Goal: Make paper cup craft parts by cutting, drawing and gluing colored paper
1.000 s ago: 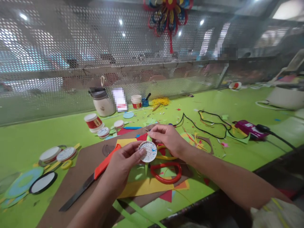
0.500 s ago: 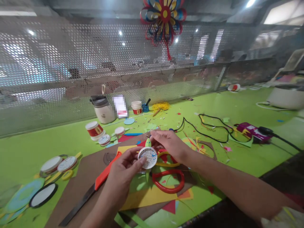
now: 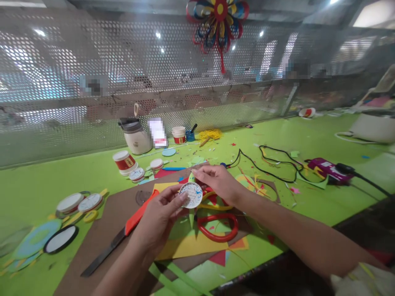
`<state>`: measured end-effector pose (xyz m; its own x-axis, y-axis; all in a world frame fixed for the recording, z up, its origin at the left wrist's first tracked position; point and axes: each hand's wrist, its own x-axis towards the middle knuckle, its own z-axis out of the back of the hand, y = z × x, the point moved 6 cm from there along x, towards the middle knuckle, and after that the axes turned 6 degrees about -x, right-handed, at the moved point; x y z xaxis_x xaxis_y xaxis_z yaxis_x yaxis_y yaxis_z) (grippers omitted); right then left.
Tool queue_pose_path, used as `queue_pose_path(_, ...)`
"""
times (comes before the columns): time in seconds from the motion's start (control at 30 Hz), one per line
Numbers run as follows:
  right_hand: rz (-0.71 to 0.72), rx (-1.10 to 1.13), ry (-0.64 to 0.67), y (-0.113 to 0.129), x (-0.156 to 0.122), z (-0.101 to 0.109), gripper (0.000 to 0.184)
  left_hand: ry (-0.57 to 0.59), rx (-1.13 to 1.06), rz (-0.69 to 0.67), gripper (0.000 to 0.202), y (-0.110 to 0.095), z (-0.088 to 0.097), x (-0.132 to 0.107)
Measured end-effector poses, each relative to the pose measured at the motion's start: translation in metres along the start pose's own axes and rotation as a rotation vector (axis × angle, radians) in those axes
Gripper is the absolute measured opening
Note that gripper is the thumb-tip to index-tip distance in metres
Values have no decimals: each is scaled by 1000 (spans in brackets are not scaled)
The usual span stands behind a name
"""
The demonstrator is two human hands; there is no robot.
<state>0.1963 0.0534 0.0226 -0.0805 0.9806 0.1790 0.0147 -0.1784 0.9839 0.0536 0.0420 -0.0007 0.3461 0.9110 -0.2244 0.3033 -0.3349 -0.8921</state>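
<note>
White disc (image 3: 195, 193) we pinch in our left hand (image 3: 162, 211), our right hand (image 3: 222, 183) narrow-fingered, its hold unclear, black stick (image 3: 194, 128) in far blue jar (image 3: 190, 137)

A pale jug (image 3: 137, 140) with a dark lid stands on the green surface (image 3: 265, 129). Behind the jug rises a perforated metal screen (image 3: 101, 61), and above it to the right hangs a flower-shaped ornament (image 3: 220, 24) with a red tassel. Just right of the jug is a bright panel (image 3: 157, 132), its face blurred out; farther right come a red-and-white cup (image 3: 179, 135), a small blue pot (image 3: 190, 136) and a tangle of yellow strands (image 3: 211, 135). In front of the jug, slightly left, sits a red-and-white tub (image 3: 124, 163). Well to the jug's right, nearer the front, a purple box (image 3: 328, 168) lies beside a looped black cable (image 3: 249, 168).
</note>
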Motion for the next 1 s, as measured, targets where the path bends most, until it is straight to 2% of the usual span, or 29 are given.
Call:
queue_pose_path(0.2, -49, 20, -59, -5, 1, 6, 21, -3, 1, 29, 32, 0, -5, -2)
queue_pose_path(0.37, -42, 88, -122, -4, 2, 13, 22, -1, -2, 34, 29, 3, -5, -3)
queue_pose_path(0.53, -23, 139, -105, -4, 2, 10, 28, 3, -3, 19, 27, 3, -4, -3)
queue_pose_path(0.8, -40, 153, -135, -8, 4, 10, 44, 18, 3, -10, 28, 1, -1, -1)
queue_pose_path(0.87, -25, 138, -120, -6, 4, 9, 42, 15, 13, -21, 28, 0, -1, -1)
queue_pose_path(1.0, 28, 88, -112, 0, 1, 9, 28, 3, 43, -31, 29, 0, -2, -2)
